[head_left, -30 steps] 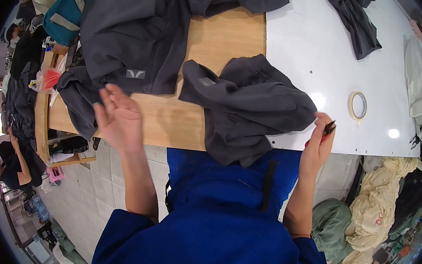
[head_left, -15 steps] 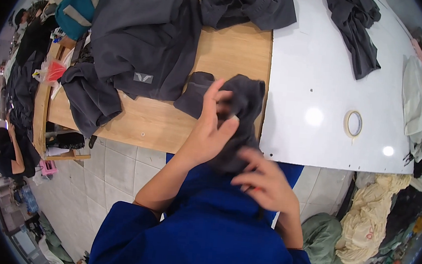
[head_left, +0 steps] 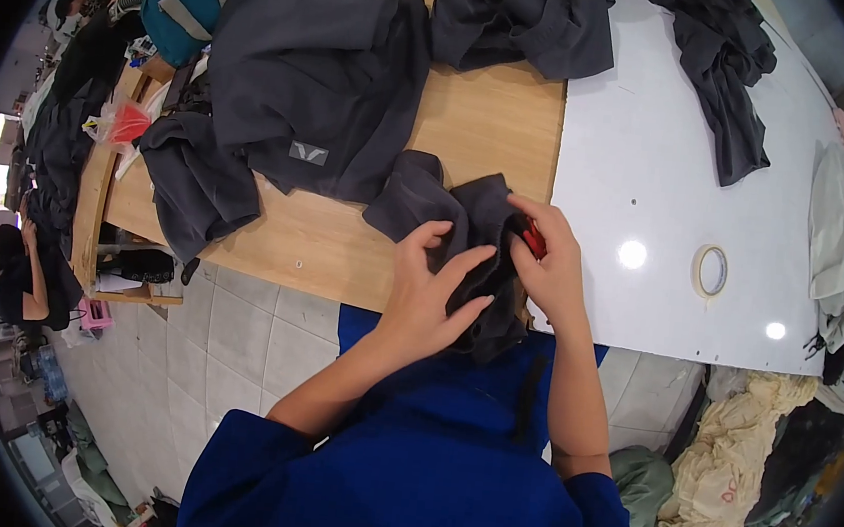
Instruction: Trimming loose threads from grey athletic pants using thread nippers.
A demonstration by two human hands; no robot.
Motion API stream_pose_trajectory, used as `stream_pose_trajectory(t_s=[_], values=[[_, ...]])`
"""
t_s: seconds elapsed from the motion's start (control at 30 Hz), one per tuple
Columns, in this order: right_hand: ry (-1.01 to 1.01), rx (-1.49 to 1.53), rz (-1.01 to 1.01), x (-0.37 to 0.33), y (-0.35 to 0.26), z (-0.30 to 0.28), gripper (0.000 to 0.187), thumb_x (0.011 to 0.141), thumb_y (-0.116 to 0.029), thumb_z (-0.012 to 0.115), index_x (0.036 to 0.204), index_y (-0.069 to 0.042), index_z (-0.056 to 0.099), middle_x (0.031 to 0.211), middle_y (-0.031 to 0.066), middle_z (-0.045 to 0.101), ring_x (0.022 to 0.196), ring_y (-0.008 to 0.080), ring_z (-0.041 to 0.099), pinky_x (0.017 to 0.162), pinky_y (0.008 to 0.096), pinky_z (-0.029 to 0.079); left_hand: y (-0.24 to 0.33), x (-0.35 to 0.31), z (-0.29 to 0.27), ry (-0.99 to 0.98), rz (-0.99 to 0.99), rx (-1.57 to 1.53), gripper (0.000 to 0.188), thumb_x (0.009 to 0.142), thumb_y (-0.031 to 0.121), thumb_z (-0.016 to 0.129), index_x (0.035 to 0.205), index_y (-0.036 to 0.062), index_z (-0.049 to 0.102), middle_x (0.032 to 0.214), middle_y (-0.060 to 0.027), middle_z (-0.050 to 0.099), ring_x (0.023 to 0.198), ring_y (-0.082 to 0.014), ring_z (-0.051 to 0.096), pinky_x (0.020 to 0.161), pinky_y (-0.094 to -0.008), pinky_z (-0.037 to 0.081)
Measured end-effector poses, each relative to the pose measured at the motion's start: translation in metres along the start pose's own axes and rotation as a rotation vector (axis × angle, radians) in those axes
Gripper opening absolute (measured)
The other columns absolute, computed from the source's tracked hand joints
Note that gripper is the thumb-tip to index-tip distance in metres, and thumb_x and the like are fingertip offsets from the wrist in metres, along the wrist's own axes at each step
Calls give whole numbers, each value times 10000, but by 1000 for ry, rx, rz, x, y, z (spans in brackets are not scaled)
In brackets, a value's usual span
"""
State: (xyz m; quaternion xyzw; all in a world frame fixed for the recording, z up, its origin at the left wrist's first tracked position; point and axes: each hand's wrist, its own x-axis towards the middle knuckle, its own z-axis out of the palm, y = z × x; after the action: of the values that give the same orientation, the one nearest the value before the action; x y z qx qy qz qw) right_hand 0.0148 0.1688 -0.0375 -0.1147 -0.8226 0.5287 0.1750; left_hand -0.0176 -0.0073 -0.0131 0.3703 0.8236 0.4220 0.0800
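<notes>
A dark grey garment piece (head_left: 487, 204) lies bunched at the table's near edge, its lower end hanging toward my lap. My left hand (head_left: 421, 299) rests against the left side of this cloth, thumb and fingers spread apart, the fingertips near a ribbed-looking edge. On the other side of that edge, my right hand (head_left: 550, 270) has its fingers bent at the cloth, thumb against the fabric. A small red tool (head_left: 533, 238) shows inside the right hand; the fingers cover most of it, so its kind is unclear.
A large stack of dark grey garments (head_left: 307, 83) lies at left on the wooden tabletop (head_left: 465, 117), with more dark clothing (head_left: 518, 21) behind. A tape roll (head_left: 710, 271) sits on the white board (head_left: 619, 311) at right. Cream fabric (head_left: 724, 481) is heaped below. Another person (head_left: 25, 269) is far left.
My right hand has moved up from the near edge to the cloth's right side, and the red tool now shows in it. The cloth has been turned and its edge faces up between my hands.
</notes>
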Motion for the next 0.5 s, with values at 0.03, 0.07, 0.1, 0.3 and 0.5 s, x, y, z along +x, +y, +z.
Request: stream_pose_trajectory(t_s=[0.03, 0.07, 0.1, 0.3, 0.5], values=[[32, -44, 55, -2, 6, 1, 269, 763, 12, 578, 1025, -33, 620, 896, 93, 604, 769, 181, 583, 705, 268, 463, 6, -5, 1, 102, 55, -48, 389, 724, 96, 711, 1101, 92, 612, 1111, -152, 429, 999, -279, 458, 828, -328, 415], [29, -42, 55, -3, 6, 2, 269, 763, 12, 578, 1025, -33, 620, 896, 93, 604, 769, 181, 583, 705, 268, 463, 12, -10, -1, 207, 105, -92, 332, 723, 96, 711, 1048, 101, 643, 1093, -147, 454, 994, -277, 467, 789, -334, 431], [117, 7, 106, -4, 5, 0, 237, 752, 29, 579, 979, -21, 624, 853, 85, 603, 723, 163, 574, 666, 251, 456, 18, -13, -5, 85, 135, -350, 247, 717, 47, 705, 960, 70, 671, 1042, -120, 510, 931, -232, 512, 740, -295, 441], [501, 24, -54, -31, -21, -20, 187, 687, 82, 626, 851, -8, 620, 675, 31, 492, 551, 74, 424, 493, 205, 326, 18, -11, 30, -450, -402, -1217, 445, 971, 321, 396, 1310, 33, 382, 1056, -84, 553, 833, -130, 548, 684, -232, 433], [329, -54, -183, -69, -33, -19, 180, 689, 59, 681, 839, -20, 621, 723, 62, 541, 598, 135, 474, 517, 226, 361, 21, 24, 30, 24, -552, -1444, 334, 988, 311, 401, 1162, 38, 482, 967, -38, 608, 837, -96, 571, 714, -220, 445]])
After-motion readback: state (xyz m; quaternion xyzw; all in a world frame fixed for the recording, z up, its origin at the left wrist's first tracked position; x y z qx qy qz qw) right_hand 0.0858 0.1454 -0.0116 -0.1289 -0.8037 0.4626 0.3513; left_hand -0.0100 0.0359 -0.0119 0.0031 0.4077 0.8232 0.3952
